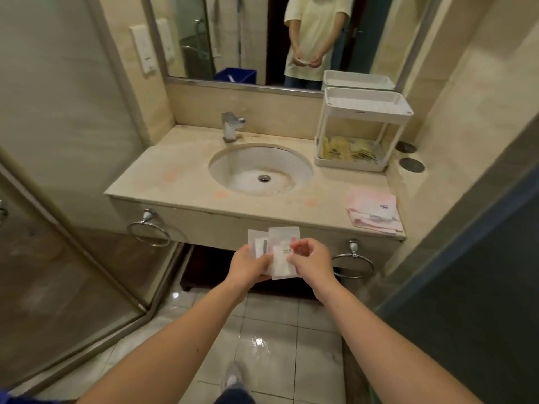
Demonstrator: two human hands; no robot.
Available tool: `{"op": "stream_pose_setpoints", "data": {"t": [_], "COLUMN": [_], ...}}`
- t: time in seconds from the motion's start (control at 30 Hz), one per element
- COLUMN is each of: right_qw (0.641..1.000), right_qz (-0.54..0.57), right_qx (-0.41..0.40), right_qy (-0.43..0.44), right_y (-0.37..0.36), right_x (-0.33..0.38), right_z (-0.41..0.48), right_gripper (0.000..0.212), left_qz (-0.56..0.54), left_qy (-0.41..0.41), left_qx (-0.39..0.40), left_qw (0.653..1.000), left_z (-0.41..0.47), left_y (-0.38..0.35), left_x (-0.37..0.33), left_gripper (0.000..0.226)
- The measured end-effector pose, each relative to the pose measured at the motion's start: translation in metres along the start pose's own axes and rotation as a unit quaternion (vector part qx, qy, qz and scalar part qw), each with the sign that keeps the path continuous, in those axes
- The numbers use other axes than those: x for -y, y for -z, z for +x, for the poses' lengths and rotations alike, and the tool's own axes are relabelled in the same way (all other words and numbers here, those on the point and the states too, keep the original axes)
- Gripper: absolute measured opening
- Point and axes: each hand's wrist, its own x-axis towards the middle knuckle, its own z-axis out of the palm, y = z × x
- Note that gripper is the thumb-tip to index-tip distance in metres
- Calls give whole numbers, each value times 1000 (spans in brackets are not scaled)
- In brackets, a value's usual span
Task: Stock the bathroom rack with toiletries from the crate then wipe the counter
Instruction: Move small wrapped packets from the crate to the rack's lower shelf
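Both my hands hold a small stack of white toiletry packets (279,243) in front of the counter's front edge. My left hand (248,265) grips the stack from below and the left. My right hand (310,258) pinches the front packet at its right side. A white two-tier rack (364,110) stands at the counter's back right; its top tray looks empty and its bottom tray holds several yellowish packets (347,151). A folded pink cloth (374,211) lies on the counter's right front corner. The crate appears only as a blue reflection (236,74) in the mirror.
A round sink (259,170) with a chrome faucet (232,125) sits mid-counter (163,170). Two towel rings (148,231) hang under the counter front. A glass shower partition (58,199) stands to the left, a dark door (481,272) to the right. The tiled floor is wet.
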Motion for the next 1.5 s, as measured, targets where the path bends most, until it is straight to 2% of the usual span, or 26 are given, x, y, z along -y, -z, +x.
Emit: {"op": "stream_pose_setpoints", "data": {"t": [0.03, 0.1, 0.17, 0.27, 0.4, 0.5, 0.63, 0.77, 0.97, 1.13, 1.27, 1.4, 1.5], "right_qw": [1000, 996, 990, 982, 984, 981, 974, 973, 982, 979, 981, 981, 981], "right_qz": [-3, -22, -39, -57, -5, 48, 108, 122, 30, -45, -82, -113, -129], "right_qx": [-25, -87, -139, -179, -176, -190, -197, -183, -181, -196, -175, -155, -144], "right_qy": [4, 6, 8, 18, 8, -4, -38, -67, -47, -37, -29, -15, -3], "right_y": [4, 13, 22, 30, 27, 26, 32, 42, 68, 105, 140, 169, 186], "right_x": [1, 2, 7, 17, 36, 47, 56, 59, 52, 53, 62, 68, 70], "right_z": [6, 21, 40, 72, 112, 138, 164, 182, 212, 256, 304, 362, 404], "right_gripper": [27, 25, 19, 14, 6, 13, 9, 17, 48, 54, 62, 56, 47], "left_qz": [13, 39, 52, 90, 134, 181, 157, 155, 168, 188, 190, 199, 202], "left_qy": [-2, 5, 18, 1, -35, -59, -23, -21, -26, -43, -56, -42, -40], "left_qx": [3, 12, 17, 35, 92, 117, 154, 169, 187, 221, 233, 200, 174], "left_qw": [1000, 999, 998, 995, 986, 975, 975, 973, 968, 956, 952, 958, 963], "left_z": [7, 27, 49, 85, 128, 160, 192, 211, 234, 266, 304, 349, 386], "left_y": [-5, -15, -26, -40, -62, -76, -94, -113, -148, -183, -215, -252, -279], "left_x": [-3, -9, -18, -32, -62, -82, -97, -101, -108, -120, -135, -147, -153], "left_gripper": [12, 23, 21, 21, 28, 31, 20, 40, 50, 38, 51, 77, 75]}}
